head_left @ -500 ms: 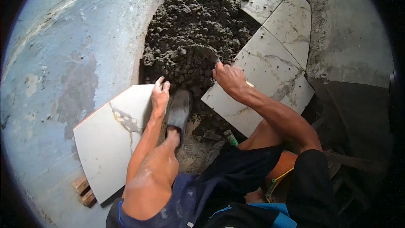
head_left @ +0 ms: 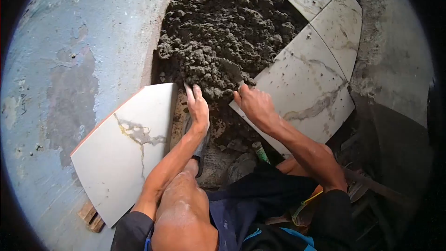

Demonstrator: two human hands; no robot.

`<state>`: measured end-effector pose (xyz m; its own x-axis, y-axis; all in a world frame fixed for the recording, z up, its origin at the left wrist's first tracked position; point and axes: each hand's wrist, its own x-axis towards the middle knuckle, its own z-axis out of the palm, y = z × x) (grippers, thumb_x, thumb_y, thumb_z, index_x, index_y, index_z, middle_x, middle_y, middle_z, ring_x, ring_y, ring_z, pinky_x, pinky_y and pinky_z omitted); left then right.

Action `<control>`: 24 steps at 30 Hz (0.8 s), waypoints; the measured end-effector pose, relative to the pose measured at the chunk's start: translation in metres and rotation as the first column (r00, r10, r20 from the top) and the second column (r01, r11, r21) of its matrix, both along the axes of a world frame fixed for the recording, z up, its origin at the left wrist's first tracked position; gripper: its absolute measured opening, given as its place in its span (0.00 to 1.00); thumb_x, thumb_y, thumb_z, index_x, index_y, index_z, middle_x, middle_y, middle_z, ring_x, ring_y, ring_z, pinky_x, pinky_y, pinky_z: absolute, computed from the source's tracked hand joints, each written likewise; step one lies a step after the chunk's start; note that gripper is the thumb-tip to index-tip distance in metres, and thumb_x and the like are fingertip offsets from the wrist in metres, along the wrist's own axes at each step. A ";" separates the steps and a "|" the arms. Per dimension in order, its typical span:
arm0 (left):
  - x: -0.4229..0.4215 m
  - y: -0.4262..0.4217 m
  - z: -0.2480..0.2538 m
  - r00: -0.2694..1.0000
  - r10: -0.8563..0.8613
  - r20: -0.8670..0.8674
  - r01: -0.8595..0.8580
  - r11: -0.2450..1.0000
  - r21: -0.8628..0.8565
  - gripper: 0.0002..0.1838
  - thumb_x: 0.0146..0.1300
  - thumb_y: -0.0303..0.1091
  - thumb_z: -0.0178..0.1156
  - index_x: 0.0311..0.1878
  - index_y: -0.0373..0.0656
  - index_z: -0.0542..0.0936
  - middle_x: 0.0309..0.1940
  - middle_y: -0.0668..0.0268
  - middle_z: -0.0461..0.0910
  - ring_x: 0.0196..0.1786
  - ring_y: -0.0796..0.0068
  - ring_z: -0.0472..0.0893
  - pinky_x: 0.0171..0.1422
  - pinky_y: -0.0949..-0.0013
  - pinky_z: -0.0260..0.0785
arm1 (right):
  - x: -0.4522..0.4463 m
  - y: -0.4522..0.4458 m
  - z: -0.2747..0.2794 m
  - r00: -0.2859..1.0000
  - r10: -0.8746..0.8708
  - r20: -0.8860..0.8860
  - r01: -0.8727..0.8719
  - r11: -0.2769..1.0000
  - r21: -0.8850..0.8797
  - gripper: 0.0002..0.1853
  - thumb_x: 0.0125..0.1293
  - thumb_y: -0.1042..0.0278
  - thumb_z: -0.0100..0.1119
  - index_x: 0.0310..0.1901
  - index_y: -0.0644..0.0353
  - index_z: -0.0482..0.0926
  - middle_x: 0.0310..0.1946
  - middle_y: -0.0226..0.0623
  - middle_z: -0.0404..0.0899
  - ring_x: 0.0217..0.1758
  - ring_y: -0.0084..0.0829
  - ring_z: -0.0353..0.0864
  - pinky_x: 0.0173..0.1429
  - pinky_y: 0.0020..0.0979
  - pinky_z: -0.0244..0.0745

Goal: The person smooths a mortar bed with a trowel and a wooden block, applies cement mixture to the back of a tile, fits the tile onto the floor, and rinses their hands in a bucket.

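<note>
Dark, crumbly mortar (head_left: 223, 23) is heaped between the blue wall and the laid tiles. My right hand (head_left: 255, 104) is closed round the handle of a trowel (head_left: 231, 69), whose blade rests against the near part of the heap. At the heap's lower edge, my left hand (head_left: 198, 107) has its fingers stretched out, their tips touching the mortar, with nothing held. Left of that hand, a loose cut marble-patterned tile (head_left: 123, 151) leans by the wall. Laid tiles (head_left: 302, 83) of the same pattern lie right of the trowel, with mortar crumbs on them.
The worn blue wall (head_left: 116, 32) rises on the left. Small wood blocks (head_left: 91, 216) sit under the loose tile's lower corner. A green tube-like object (head_left: 260, 152) stands near my right knee. A rough grey ledge (head_left: 395, 56) borders the tiles on the right.
My left hand has moved right, from beside the loose tile's top corner to the mortar's edge. The trowel's blade has turned and sits lower on the heap. The view has shifted slightly.
</note>
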<state>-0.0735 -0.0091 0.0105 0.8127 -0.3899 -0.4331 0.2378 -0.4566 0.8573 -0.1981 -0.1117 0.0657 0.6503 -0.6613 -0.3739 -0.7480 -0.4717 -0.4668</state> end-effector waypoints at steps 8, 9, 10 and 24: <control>-0.006 0.014 0.020 0.984 -0.170 -0.061 0.172 0.985 0.020 0.27 0.66 0.36 0.41 0.64 0.31 0.51 0.61 0.49 0.60 0.63 0.62 0.62 0.65 0.71 0.51 | 0.006 0.012 0.011 0.995 -0.027 -0.094 0.021 0.998 -0.067 0.18 0.64 0.54 0.45 0.28 0.62 0.68 0.19 0.46 0.76 0.23 0.46 0.77 0.27 0.43 0.71; -0.006 0.014 0.022 0.975 -0.176 -0.135 0.193 0.974 0.120 0.27 0.66 0.35 0.41 0.64 0.32 0.52 0.60 0.49 0.62 0.61 0.62 0.64 0.63 0.70 0.53 | 0.007 0.019 0.010 0.994 0.024 -0.103 -0.031 0.997 -0.064 0.17 0.64 0.55 0.45 0.28 0.62 0.69 0.20 0.45 0.76 0.23 0.46 0.77 0.27 0.42 0.71; -0.005 0.011 0.024 0.964 -0.177 -0.201 0.219 0.953 0.211 0.26 0.66 0.34 0.41 0.64 0.32 0.52 0.59 0.49 0.64 0.60 0.61 0.66 0.61 0.70 0.56 | 0.005 0.017 0.010 0.995 0.023 -0.102 -0.030 0.997 -0.074 0.17 0.64 0.55 0.45 0.28 0.62 0.69 0.20 0.45 0.76 0.23 0.46 0.77 0.27 0.42 0.71; 0.026 0.003 0.031 0.976 -0.219 0.013 0.218 0.974 0.057 0.36 0.58 0.23 0.47 0.66 0.31 0.40 0.68 0.51 0.38 0.71 0.62 0.39 0.71 0.68 0.32 | -0.017 -0.066 -0.001 0.999 -0.045 0.006 0.043 0.879 -0.476 0.10 0.62 0.62 0.48 0.30 0.59 0.71 0.17 0.39 0.74 0.18 0.39 0.78 0.19 0.33 0.74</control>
